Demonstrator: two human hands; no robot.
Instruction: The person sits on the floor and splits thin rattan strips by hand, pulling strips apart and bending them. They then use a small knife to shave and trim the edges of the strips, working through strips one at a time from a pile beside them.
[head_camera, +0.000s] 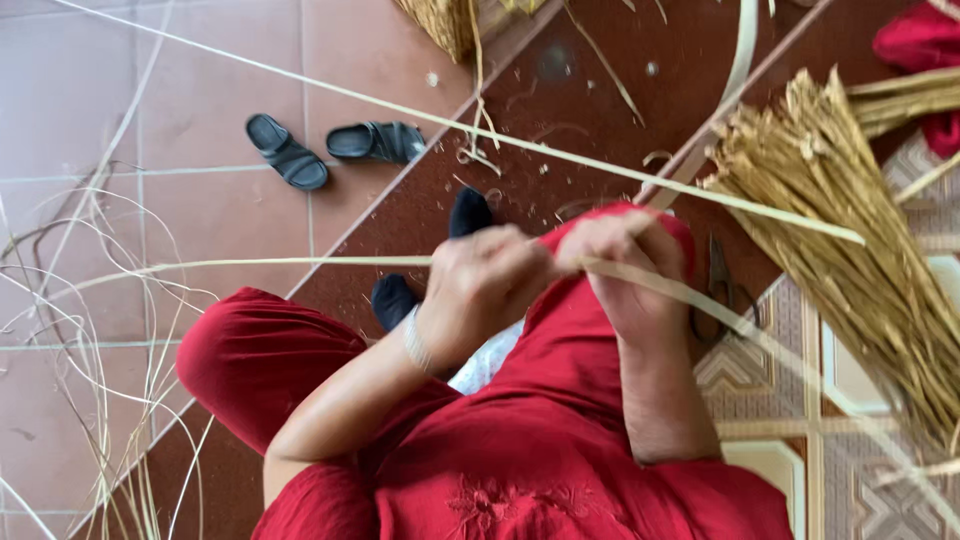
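**Both Hands Closed on One Pale Strip**

Red trousers (560, 450) filled the lower view. Above them, the left hand (480, 285) and right hand (625, 270) each gripped a long pale cane strip (300, 263), held level over the knees. A bundle of straw stalks (850, 240) lay to the right, scissors (722, 285) beside it, and black sandals (330, 148) stood well apart on the tiled floor (200, 80).

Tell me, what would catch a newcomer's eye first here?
Probably the two hands at centre, the left hand and right hand, both closed on a long pale strip stretched across the picture above red trousers. To the right stands a thick bundle of dry straw-coloured stalks; at upper left a pair of dark sandals lies on the tiled floor.
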